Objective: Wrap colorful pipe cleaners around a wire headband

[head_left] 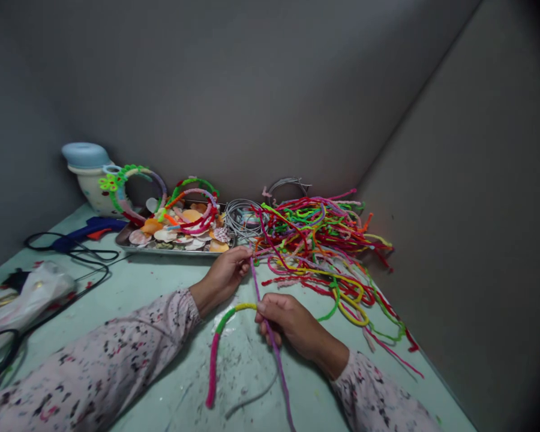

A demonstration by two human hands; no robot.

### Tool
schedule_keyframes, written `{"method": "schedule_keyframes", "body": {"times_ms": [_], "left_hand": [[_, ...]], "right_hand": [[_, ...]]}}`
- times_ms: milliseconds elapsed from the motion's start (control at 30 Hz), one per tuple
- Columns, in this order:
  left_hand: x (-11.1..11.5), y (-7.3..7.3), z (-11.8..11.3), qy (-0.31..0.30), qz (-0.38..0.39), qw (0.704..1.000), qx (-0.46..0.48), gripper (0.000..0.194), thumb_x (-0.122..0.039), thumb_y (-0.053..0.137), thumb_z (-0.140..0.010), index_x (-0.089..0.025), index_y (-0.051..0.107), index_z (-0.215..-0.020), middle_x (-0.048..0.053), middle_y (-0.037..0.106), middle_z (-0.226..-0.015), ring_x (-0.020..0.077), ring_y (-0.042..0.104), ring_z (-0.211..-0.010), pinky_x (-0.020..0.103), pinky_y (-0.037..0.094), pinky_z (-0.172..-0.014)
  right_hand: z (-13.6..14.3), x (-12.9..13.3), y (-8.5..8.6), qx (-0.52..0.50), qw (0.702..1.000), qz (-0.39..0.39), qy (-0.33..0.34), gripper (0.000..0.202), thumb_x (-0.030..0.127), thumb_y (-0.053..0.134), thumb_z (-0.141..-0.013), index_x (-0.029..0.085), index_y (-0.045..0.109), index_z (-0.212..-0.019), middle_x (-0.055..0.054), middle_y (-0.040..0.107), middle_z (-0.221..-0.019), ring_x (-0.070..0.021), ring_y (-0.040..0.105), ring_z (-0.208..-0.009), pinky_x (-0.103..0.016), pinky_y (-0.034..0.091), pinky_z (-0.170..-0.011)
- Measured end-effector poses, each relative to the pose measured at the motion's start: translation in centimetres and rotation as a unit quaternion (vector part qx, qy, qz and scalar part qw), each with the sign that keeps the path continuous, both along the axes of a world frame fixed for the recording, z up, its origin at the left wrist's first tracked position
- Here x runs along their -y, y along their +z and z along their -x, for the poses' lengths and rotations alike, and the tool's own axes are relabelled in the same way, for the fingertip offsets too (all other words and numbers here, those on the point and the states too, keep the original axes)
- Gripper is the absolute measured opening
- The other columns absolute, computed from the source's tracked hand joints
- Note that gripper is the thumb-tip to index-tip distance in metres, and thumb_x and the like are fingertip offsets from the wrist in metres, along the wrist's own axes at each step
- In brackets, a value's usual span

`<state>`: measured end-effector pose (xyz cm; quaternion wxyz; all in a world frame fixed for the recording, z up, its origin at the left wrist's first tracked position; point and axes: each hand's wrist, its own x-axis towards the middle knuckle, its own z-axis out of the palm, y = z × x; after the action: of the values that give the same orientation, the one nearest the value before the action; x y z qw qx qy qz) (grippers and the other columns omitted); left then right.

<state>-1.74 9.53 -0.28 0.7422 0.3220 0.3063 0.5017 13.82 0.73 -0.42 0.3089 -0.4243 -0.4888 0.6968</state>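
Observation:
A purple pipe cleaner [284,384] runs lengthwise between my hands, its lower end hanging toward the front edge of the table. My left hand [225,273] pinches it near its upper end. Closed around its middle, my right hand [292,324] also grips a curved wire wrapped in pink, green and yellow pipe cleaner [220,327]. A bare grey stretch of wire [254,397] curves out below the right hand. Beyond my fingers lies a tangled heap of colourful pipe cleaners [319,225].
A metal tray [175,252] holds seashells [193,231] and wrapped rings [139,174]. Coiled grey wire [240,219] lies beside it. At left are a blue glue gun [87,231], a black cable [90,282], a plastic bag [49,285] and a blue-lidded container [92,180]. Grey walls enclose the table.

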Motion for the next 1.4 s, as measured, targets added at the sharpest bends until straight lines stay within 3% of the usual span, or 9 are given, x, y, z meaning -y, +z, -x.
{"method": "schedule_keyframes", "body": {"times_ms": [100, 267, 600, 900, 1200, 1400], "left_hand": [[0.0, 0.0, 0.0, 0.007, 0.001, 1.0, 0.003, 0.013, -0.013, 0.066, -0.071, -0.012, 0.053, -0.068, -0.005, 0.045, -0.06, 0.0028, 0.042, -0.048, 0.012, 0.034, -0.043], [-0.2, -0.3, 0.4, -0.046, 0.012, 0.999, 0.025, 0.005, -0.011, 0.063, -0.075, -0.01, 0.059, -0.078, -0.002, 0.051, -0.067, 0.0034, 0.047, -0.052, 0.012, 0.04, -0.047], [-0.1, 0.4, 0.1, 0.004, 0.054, 0.998, 0.024, 0.005, -0.006, 0.055, -0.075, -0.008, 0.06, -0.075, -0.001, 0.053, -0.061, 0.0034, 0.045, -0.045, 0.012, 0.038, -0.041], [0.0, 0.6, 0.4, -0.031, 0.05, 0.998, 0.033, 0.005, -0.009, 0.059, -0.077, -0.007, 0.063, -0.08, 0.001, 0.056, -0.065, 0.0037, 0.049, -0.05, 0.012, 0.041, -0.046], [-0.1, 0.2, 0.2, -0.013, 0.056, 0.998, 0.01, 0.009, -0.009, 0.053, -0.079, -0.007, 0.061, -0.076, -0.001, 0.05, -0.059, 0.0026, 0.042, -0.042, 0.012, 0.03, -0.036], [0.0, 0.2, 0.3, -0.038, 0.039, 0.998, 0.02, 0.006, -0.013, 0.06, -0.079, -0.009, 0.063, -0.08, 0.001, 0.056, -0.068, 0.0041, 0.049, -0.052, 0.012, 0.041, -0.047]], "right_hand": [[-0.1, 0.0, 0.0, -0.011, 1.0, 0.001, -0.004, 0.034, 0.046, 0.059, -0.081, 0.013, 0.058, -0.074, 0.001, 0.058, -0.058, -0.0053, 0.047, -0.04, -0.017, 0.03, -0.039], [-0.3, 0.1, -0.1, -0.037, 0.999, 0.01, -0.011, 0.035, 0.047, 0.059, -0.081, 0.013, 0.059, -0.075, 0.001, 0.059, -0.058, -0.0049, 0.045, -0.038, -0.018, 0.03, -0.038], [-0.7, 0.5, -0.2, -0.026, 0.999, 0.016, -0.009, 0.033, 0.045, 0.057, -0.083, 0.013, 0.058, -0.074, 0.002, 0.058, -0.057, -0.0042, 0.045, -0.038, -0.017, 0.03, -0.038], [-0.9, 0.5, -0.1, -0.058, 0.997, 0.032, -0.043, 0.033, 0.045, 0.059, -0.081, 0.013, 0.058, -0.073, 0.001, 0.057, -0.057, -0.0051, 0.045, -0.039, -0.017, 0.028, -0.037], [-1.3, 0.5, -0.2, -0.023, 0.999, 0.022, -0.007, 0.032, 0.043, 0.06, -0.081, 0.012, 0.059, -0.073, 0.002, 0.057, -0.056, -0.004, 0.046, -0.039, -0.015, 0.025, -0.037], [-1.3, 0.4, -0.2, -0.057, 0.997, 0.025, -0.041, 0.033, 0.045, 0.06, -0.081, 0.013, 0.059, -0.074, 0.002, 0.057, -0.056, -0.0038, 0.043, -0.038, -0.016, 0.025, -0.036]]}}
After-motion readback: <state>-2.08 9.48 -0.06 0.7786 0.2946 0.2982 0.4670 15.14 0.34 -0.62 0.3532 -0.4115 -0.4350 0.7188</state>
